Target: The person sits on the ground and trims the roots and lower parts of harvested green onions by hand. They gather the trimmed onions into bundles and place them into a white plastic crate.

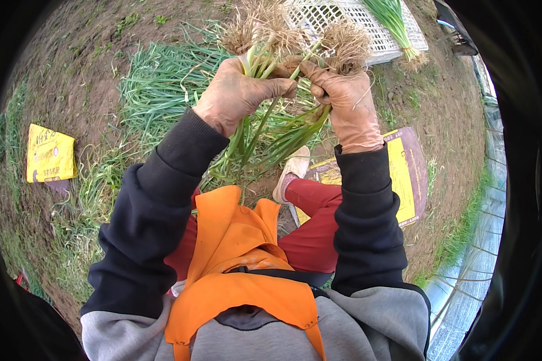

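My left hand [244,92], in a thin soiled glove, grips several green onion plants by their pale stems [257,63]. Their dry, matted roots [271,29] point up and away from me. Close by on the right, my right hand [345,92], gloved the same way, is closed around more green onions with a brown root clump [348,43] above the fingers. Green leaves [300,137] hang below both hands. One stem crosses between the two hands. The fingertips are partly hidden behind the stems and roots.
A large heap of green onions [162,85] lies on the soil at left. A white plastic crate [370,27] stands at the far right, bearing a tied bunch [395,27]. Yellow printed sacks [399,180] [50,153] lie on both sides. Plastic sheeting [483,216] runs along the right.
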Demonstrator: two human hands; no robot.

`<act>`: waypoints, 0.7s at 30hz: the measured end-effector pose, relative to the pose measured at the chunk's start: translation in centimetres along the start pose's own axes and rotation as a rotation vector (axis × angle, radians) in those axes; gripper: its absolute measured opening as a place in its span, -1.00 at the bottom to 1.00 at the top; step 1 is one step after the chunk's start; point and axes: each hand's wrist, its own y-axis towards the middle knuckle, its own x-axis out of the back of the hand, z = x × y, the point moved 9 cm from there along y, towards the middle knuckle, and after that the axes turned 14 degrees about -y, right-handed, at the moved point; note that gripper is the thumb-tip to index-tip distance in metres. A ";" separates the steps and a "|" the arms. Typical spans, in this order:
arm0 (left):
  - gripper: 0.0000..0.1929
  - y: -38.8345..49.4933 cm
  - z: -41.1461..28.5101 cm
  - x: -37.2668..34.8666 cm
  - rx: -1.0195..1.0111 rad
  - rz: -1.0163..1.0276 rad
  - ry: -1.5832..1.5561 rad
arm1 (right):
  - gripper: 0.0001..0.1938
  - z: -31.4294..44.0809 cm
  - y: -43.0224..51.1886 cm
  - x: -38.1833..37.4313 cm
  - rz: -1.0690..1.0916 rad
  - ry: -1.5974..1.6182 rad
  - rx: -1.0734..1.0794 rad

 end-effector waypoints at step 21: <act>-0.85 -0.1 0.3 -0.2 0.182 0.106 0.129 | -0.85 -3.0 1.4 4.0 0.050 0.660 -0.172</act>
